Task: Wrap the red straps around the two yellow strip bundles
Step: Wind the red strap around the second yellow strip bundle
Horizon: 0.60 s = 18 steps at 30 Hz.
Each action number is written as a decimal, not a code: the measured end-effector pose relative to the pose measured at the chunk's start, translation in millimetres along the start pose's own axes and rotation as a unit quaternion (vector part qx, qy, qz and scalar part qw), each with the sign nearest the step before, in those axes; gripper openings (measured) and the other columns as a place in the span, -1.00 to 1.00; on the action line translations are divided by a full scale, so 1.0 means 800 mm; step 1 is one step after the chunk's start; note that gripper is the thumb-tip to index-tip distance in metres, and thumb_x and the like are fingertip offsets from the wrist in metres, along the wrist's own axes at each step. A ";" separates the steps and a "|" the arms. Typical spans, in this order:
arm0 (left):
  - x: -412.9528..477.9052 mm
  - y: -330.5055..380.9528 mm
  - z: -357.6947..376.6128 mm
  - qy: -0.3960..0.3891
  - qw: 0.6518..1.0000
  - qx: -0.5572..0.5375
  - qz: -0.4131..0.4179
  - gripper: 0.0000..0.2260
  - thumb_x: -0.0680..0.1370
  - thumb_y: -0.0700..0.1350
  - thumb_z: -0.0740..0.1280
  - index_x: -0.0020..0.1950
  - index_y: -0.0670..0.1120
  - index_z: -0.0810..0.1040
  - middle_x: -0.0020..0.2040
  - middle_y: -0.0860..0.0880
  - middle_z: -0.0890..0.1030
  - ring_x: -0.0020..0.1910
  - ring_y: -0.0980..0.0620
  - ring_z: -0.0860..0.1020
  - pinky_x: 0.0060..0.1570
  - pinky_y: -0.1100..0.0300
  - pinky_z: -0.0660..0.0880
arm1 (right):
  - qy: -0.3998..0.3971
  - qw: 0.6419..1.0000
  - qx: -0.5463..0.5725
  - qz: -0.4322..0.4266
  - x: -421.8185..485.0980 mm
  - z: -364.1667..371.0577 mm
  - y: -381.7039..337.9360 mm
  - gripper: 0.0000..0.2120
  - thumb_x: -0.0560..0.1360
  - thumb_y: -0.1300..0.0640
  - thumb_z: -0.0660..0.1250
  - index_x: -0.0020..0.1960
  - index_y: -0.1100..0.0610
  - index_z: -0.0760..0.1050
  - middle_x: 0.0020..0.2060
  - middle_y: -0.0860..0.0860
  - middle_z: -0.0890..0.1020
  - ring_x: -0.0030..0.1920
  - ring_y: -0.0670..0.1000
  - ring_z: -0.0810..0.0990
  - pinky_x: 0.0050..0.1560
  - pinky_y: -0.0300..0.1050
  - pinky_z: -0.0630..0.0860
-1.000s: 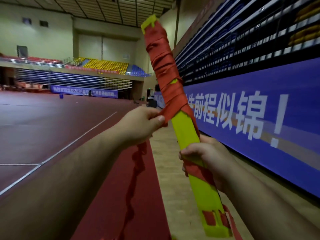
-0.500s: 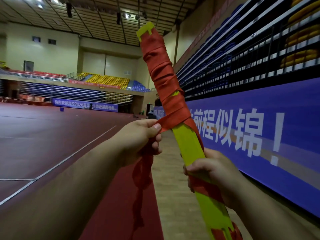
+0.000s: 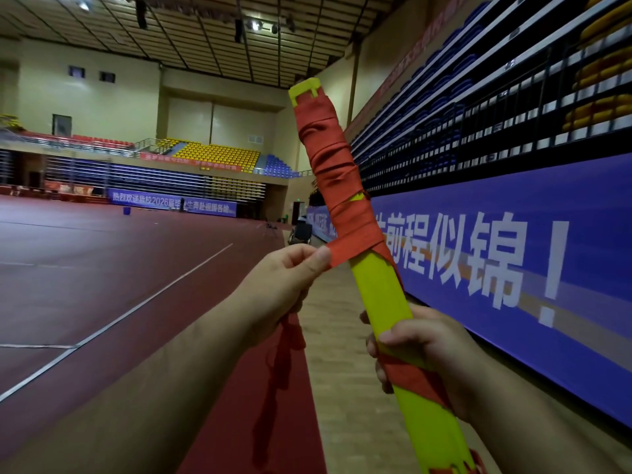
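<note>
1. At the far left we see the dark red court floor point(image 3: 102, 268) crossed by white lines. Tiered seats point(image 3: 219, 155) rise at the far end of the hall.
2. Our left hand point(image 3: 284, 289) is raised just left of the bundle. Its thumb and forefinger pinch the red strap point(image 3: 345, 249), which runs taut from the fingers to the bundle. A loose tail of the strap hangs below this hand.
3. The yellow strip bundle point(image 3: 379, 292) is held in the air between our two hands and rests on nothing. It is tilted, with its top leaning left. Overlapping turns of strap cover its upper part, a notched yellow tip shows above them, and the middle is bare yellow.
4. Our right hand point(image 3: 420, 357) is clamped round the lower part of the bundle, with the fingers curled over another red band wound there.
5. Under the hands runs a strip of pale wooden floor point(image 3: 342, 388).
6. To the right stands a blue banner point(image 3: 581, 268) with large white characters, with dark stands above it.
</note>
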<state>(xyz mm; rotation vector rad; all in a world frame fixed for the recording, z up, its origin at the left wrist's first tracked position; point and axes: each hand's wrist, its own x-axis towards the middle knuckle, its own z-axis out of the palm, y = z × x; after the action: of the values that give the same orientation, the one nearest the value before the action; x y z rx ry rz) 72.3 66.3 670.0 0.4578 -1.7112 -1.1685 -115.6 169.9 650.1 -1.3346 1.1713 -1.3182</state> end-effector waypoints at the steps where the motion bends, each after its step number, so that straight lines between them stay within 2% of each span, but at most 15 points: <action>1: -0.001 -0.004 0.002 0.007 1.000 -0.002 0.013 -0.78 0.44 0.15 0.36 -0.26 0.03 0.53 -0.43 0.04 0.31 -0.49 0.13 0.21 -0.50 0.28 0.17 | -0.015 1.000 0.012 0.000 -0.002 0.001 0.002 -0.41 0.19 0.33 0.41 0.20 0.43 0.44 -0.25 0.28 0.57 -0.40 0.20 0.54 -0.38 -0.01 0.50; 5: 0.003 -0.028 0.002 -0.017 0.996 -0.089 0.012 -0.77 0.43 0.13 0.44 -0.34 0.07 0.53 -0.39 0.02 0.32 -0.46 0.12 0.21 -0.50 0.30 0.20 | -0.074 0.996 0.042 -0.004 -0.005 0.006 0.012 -0.48 0.27 0.26 0.37 0.21 0.39 0.45 -0.25 0.28 0.55 -0.42 0.18 0.52 -0.40 -0.03 0.49; 8: 0.002 -0.037 0.001 -0.075 0.987 -0.143 0.006 -0.75 0.43 0.14 0.43 -0.13 -0.03 0.57 -0.40 0.04 0.33 -0.50 0.16 0.21 -0.52 0.33 0.21 | -0.123 0.990 0.068 -0.001 -0.007 0.010 0.020 -0.51 0.33 0.04 0.50 0.15 0.30 0.53 -0.27 0.27 0.54 -0.45 0.15 0.53 -0.41 -0.06 0.51; 9: 0.002 -0.039 0.001 -0.106 0.982 -0.157 -0.001 -0.65 0.42 0.16 0.45 -0.02 -0.09 0.59 -0.40 0.06 0.33 -0.50 0.17 0.21 -0.51 0.33 0.22 | -0.143 0.987 0.076 0.007 -0.008 0.011 0.024 -0.49 0.31 -0.03 0.56 0.11 0.26 0.55 -0.28 0.26 0.54 -0.47 0.14 0.53 -0.41 -0.07 0.51; 11: 0.001 -0.042 -0.002 -0.173 0.969 -0.176 -0.017 -0.28 0.36 0.26 0.51 0.28 -0.23 0.48 -0.31 -0.01 0.33 -0.48 0.16 0.16 -0.50 0.32 0.19 | -0.204 0.974 0.096 0.024 -0.010 0.009 0.032 -0.49 0.31 -0.11 0.60 0.08 0.20 0.59 -0.29 0.24 0.55 -0.47 0.10 0.56 -0.40 -0.10 0.53; 12: -0.001 -0.044 -0.003 -0.199 0.962 -0.187 -0.017 -0.18 0.33 0.29 0.51 0.36 -0.23 0.42 -0.16 -0.07 0.35 -0.47 0.15 0.13 -0.50 0.31 0.16 | -0.238 0.965 0.102 0.031 -0.010 0.008 0.035 -0.52 0.34 -0.12 0.58 0.09 0.18 0.60 -0.29 0.23 0.56 -0.46 0.09 0.59 -0.39 -0.11 0.54; 13: -0.003 -0.045 -0.003 -0.219 0.956 -0.194 -0.006 -0.20 0.33 0.30 0.51 0.38 -0.18 0.42 0.04 -0.14 0.29 -0.45 0.15 0.11 -0.49 0.30 0.14 | -0.268 0.957 0.105 0.038 -0.010 0.006 0.038 -0.55 0.39 -0.11 0.55 0.11 0.18 0.59 -0.28 0.23 0.59 -0.44 0.08 0.62 -0.38 -0.12 0.56; 14: -0.005 -0.047 -0.003 -0.228 0.954 -0.195 0.015 -0.24 0.34 0.30 0.50 0.38 -0.13 0.46 0.15 -0.17 0.18 -0.40 0.12 0.09 -0.45 0.27 0.11 | -0.292 0.949 0.107 0.049 -0.008 0.004 0.041 -0.57 0.42 -0.09 0.53 0.12 0.18 0.58 -0.26 0.24 0.61 -0.41 0.09 0.65 -0.36 -0.12 0.58; 15: -0.006 -0.048 -0.002 -0.224 0.956 -0.188 0.032 -0.26 0.35 0.30 0.50 0.39 -0.09 0.49 0.16 -0.18 0.16 -0.34 0.04 0.07 -0.40 0.22 0.09 | -0.307 0.944 0.108 0.060 -0.007 0.003 0.042 -0.57 0.44 -0.09 0.51 0.14 0.20 0.57 -0.24 0.25 0.63 -0.38 0.10 0.67 -0.34 -0.11 0.60; 17: -0.006 -0.049 -0.003 -0.185 0.966 -0.179 0.039 -0.19 0.33 0.29 0.52 0.40 -0.21 0.46 0.05 -0.20 0.28 -0.22 -0.06 0.13 -0.25 0.16 0.20 | -0.288 0.951 0.094 0.069 -0.003 0.001 0.043 -0.47 0.41 -0.12 0.52 0.18 0.23 0.54 -0.17 0.31 0.64 -0.31 0.16 0.69 -0.28 -0.06 0.61; 18: -0.005 -0.048 -0.003 -0.161 0.970 -0.175 0.038 -0.18 0.34 0.27 0.52 0.39 -0.26 0.45 0.04 -0.21 0.31 -0.18 -0.10 0.20 -0.16 0.10 0.25 | -0.251 0.962 0.085 0.066 0.000 -0.001 0.042 -0.38 0.34 -0.17 0.56 0.20 0.24 0.53 -0.14 0.34 0.64 -0.28 0.19 0.69 -0.25 -0.02 0.61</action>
<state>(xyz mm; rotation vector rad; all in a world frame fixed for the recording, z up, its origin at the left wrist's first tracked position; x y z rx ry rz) 68.6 49.8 634.9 -0.0171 -1.7233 -1.5150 -117.5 165.1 616.6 -1.3363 0.7626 -0.8870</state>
